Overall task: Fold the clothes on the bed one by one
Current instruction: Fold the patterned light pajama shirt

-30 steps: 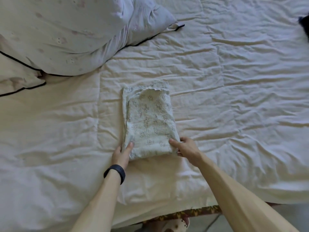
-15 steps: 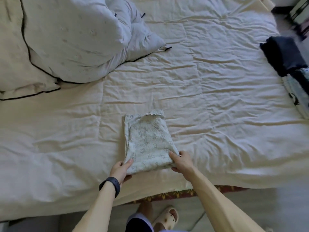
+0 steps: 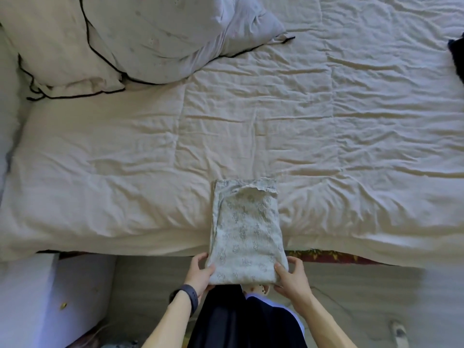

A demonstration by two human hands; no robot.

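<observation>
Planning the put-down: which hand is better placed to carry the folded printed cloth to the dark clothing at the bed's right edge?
Probably the right hand: it holds the near right corner of the folded cloth, on the side toward the dark clothing. The left hand would have to cross the body.

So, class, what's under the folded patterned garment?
White quilt under the garment's far part; a slipper below the near end, which left hand and right hand grip. Fingertips underneath are hidden.
</observation>
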